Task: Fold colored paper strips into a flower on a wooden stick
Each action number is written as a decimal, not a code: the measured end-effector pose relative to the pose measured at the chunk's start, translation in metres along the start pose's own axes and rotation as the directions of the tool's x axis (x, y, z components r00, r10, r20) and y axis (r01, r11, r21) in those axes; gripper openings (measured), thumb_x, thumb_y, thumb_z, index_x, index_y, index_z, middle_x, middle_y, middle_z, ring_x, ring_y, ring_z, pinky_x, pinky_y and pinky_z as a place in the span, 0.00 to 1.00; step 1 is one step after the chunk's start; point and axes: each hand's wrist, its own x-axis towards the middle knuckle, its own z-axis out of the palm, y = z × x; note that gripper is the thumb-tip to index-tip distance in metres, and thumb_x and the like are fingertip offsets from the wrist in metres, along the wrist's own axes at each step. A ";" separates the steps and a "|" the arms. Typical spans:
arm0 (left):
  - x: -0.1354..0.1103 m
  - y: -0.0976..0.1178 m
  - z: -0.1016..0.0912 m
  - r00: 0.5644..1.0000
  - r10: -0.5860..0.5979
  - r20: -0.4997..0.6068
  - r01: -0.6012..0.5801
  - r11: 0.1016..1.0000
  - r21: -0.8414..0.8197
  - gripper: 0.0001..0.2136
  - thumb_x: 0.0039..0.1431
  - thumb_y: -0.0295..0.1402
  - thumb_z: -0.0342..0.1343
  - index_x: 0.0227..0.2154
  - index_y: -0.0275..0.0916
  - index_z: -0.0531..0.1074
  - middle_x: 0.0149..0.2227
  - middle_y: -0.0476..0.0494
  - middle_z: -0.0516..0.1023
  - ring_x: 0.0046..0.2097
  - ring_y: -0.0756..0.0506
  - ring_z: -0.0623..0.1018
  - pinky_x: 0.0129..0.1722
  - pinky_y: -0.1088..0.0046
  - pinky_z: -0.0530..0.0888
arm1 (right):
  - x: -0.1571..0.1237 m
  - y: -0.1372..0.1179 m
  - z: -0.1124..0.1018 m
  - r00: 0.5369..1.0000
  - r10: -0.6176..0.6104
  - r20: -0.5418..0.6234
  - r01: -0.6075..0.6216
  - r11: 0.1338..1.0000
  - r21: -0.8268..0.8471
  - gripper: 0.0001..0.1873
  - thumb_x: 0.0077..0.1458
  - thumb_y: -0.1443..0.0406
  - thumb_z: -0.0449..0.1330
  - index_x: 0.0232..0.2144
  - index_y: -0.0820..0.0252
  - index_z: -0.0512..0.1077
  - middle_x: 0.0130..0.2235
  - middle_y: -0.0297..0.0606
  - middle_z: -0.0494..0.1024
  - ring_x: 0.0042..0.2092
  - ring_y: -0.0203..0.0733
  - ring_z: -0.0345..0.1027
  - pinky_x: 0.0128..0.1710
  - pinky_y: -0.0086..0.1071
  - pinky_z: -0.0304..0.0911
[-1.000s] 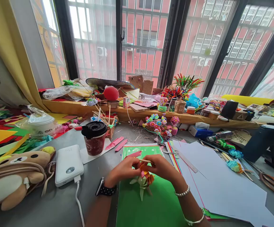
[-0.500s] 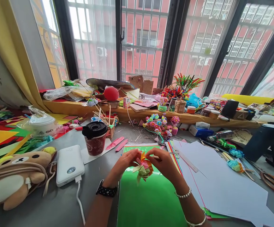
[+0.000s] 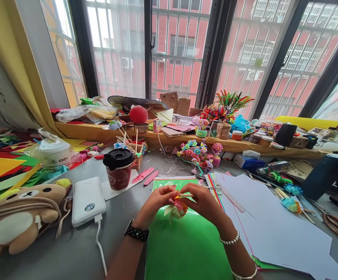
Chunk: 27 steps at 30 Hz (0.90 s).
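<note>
Paper flower (image 3: 176,206) is pinched by left hand (image 3: 156,200) and right hand (image 3: 205,200) above green sheet (image 3: 186,249) — folds are best pressed lightly, evenly.

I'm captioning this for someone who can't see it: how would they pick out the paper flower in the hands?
On the grey table below the windows lies a bright green sheet. Over its far end the left hand and right hand pinch the paper flower. Unlike the bouquet by the sill, it is single, pink, orange and pale green.
</note>
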 end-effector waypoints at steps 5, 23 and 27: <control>0.000 0.000 0.003 0.997 0.030 -0.077 -0.028 0.999 0.035 0.15 0.32 0.38 0.64 0.20 0.34 0.68 0.20 0.53 0.68 0.23 0.53 0.67 0.24 0.78 0.62 | 0.002 0.000 -0.003 0.999 0.002 0.054 0.000 0.999 -0.047 0.07 0.53 0.64 0.54 0.34 0.55 0.72 0.30 0.33 0.73 0.26 0.32 0.62 0.25 0.24 0.54; 0.003 -0.004 -0.002 0.997 0.044 -0.067 -0.036 0.993 0.113 0.13 0.34 0.38 0.63 0.20 0.32 0.72 0.20 0.49 0.71 0.24 0.51 0.68 0.26 0.76 0.62 | 0.004 0.004 0.003 0.995 0.089 0.049 -0.083 0.991 -0.101 0.04 0.52 0.67 0.55 0.28 0.60 0.69 0.24 0.32 0.70 0.24 0.32 0.58 0.23 0.24 0.51; 0.004 -0.004 -0.001 0.982 0.082 -0.170 -0.057 0.988 0.144 0.11 0.34 0.36 0.63 0.19 0.33 0.71 0.19 0.50 0.70 0.23 0.51 0.68 0.24 0.76 0.61 | 0.008 0.003 0.004 0.992 0.106 0.064 -0.101 0.992 -0.072 0.05 0.53 0.67 0.53 0.30 0.59 0.69 0.25 0.32 0.71 0.24 0.32 0.59 0.23 0.24 0.52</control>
